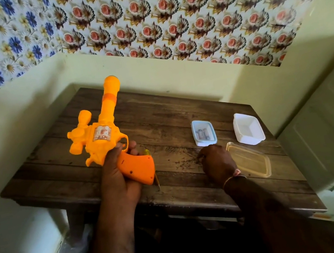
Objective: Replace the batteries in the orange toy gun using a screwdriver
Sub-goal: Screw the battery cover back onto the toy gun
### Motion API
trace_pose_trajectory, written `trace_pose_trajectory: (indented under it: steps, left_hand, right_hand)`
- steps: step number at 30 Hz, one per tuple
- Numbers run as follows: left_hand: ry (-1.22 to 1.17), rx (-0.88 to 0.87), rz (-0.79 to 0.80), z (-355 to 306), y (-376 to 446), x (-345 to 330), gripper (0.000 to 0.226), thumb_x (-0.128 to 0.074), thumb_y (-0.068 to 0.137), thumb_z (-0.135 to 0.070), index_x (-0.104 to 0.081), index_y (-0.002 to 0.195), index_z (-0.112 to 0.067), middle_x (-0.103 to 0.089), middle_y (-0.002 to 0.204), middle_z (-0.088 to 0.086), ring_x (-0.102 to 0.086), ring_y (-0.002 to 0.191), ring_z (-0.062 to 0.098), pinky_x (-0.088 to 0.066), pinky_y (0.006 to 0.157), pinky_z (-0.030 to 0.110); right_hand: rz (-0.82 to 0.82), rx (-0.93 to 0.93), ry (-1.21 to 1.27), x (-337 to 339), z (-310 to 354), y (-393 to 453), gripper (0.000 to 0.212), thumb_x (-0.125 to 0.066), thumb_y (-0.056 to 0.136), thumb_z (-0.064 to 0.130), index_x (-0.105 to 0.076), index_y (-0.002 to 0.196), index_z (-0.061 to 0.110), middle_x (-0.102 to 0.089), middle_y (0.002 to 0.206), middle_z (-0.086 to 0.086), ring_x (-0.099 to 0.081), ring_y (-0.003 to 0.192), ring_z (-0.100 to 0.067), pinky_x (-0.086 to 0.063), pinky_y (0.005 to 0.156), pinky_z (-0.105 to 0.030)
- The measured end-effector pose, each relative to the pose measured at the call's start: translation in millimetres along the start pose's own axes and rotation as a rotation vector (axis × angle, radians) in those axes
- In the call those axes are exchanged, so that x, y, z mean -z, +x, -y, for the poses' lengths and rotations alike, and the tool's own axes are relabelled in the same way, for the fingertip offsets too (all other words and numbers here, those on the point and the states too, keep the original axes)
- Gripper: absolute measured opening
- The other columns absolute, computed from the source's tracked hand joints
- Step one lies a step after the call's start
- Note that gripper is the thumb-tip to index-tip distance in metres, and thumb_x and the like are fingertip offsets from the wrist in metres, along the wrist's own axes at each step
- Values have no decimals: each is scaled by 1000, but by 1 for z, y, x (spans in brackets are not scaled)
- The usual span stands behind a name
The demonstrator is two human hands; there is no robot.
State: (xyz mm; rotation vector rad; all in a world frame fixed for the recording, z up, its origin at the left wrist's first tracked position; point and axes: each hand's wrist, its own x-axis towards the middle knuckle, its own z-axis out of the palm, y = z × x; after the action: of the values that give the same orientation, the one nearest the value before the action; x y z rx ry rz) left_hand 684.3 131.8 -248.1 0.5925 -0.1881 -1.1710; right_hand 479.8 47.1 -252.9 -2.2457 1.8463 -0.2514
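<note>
Left hand [115, 173] is gripping the orange plastic toy gun [106, 133] by its handle; right hand [216, 163] is resting curled, knuckles up, on the dark wooden table [159, 114], its grasp impossible to tell.

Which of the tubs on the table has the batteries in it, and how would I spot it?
Look at the right half of the wooden table, where three plastic tubs sit close together just beyond the right hand. The battery tub is the leftmost: small, white, with a pale blue rim and batteries inside, unlike the empty white tub and the flat clear lid.
</note>
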Motion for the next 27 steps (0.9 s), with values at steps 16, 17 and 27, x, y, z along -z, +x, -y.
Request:
trace_pose_trajectory:
  steps: [16, 17, 27]
  left_hand:
    - [-18, 8, -4, 4, -3, 0, 10, -49, 95, -19, -59, 100, -19, -64, 84, 5, -58, 62, 9, -50, 68, 30]
    - [-22, 6, 9, 3, -2, 1, 11, -50, 95, -19, -58, 100, -18, -63, 85, 6, -58, 62, 10, -49, 69, 30]
    - [67, 84, -8, 13, 18, 13, 53, -75, 73, -31, -52, 116, -10, -57, 85, 7, -57, 67, 18, -49, 55, 31]
  right_hand:
    - [-30, 167, -257, -7, 1, 1, 27, -49, 97, 16, -60, 118, 3, -62, 117, -17, -61, 106, -30, -53, 87, -37]
    - [-21, 175, -256, -7, 1, 1, 28, -50, 97, 18, -60, 118, 2, -62, 116, -16, -61, 106, -30, -53, 88, -37]
    - [-270, 738, 89, 14, 98, -62, 16, -46, 90, 17, -59, 87, 8, -57, 90, -9, -47, 86, -20, -36, 74, -28]
